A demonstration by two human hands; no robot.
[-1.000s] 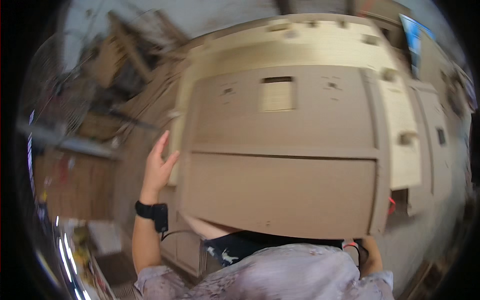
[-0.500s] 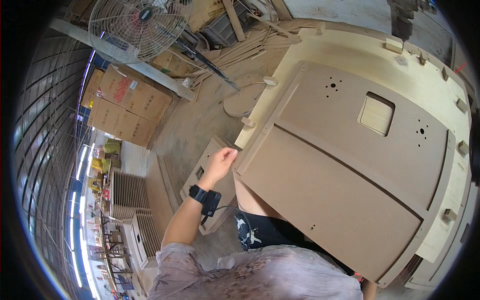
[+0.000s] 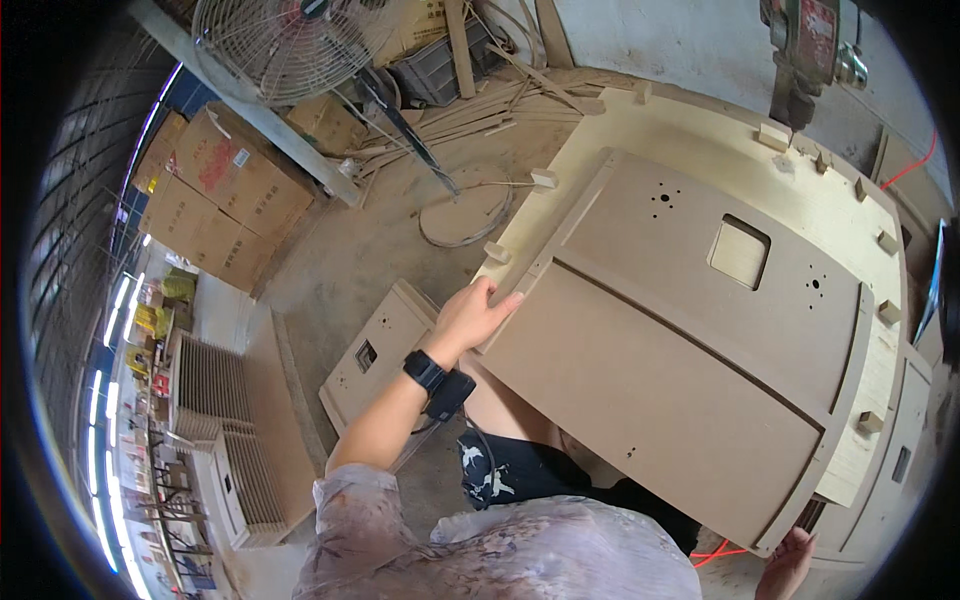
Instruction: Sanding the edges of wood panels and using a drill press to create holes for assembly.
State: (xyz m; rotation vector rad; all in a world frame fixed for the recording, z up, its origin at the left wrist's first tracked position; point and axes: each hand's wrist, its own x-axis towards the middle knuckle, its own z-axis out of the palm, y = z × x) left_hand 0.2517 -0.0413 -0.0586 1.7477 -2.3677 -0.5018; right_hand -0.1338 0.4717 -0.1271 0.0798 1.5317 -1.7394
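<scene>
The pale worktop [image 3: 705,137] bears small wooden blocks [image 3: 773,137] spaced along its edges; a flat brown panel [image 3: 640,375] with a rounded rectangular cutout lies upon it, overhanging its near side.

Caged fan [image 3: 290,50] stood at upper left, grey beam [image 3: 320,166] slanting beside it. Brown cartons [image 3: 225,195] sat stacked near beam. Grey crate [image 3: 425,80] rested near white wall [image 3: 660,45]; loose wood strips [image 3: 468,127] lay strewn on dusty floor [image 3: 365,250]. Layered panel stacks [image 3: 208,385] stood at left; farther left, yellow bundles [image 3: 150,320] showed small and lit tube lights [image 3: 112,420] ran in line.
</scene>
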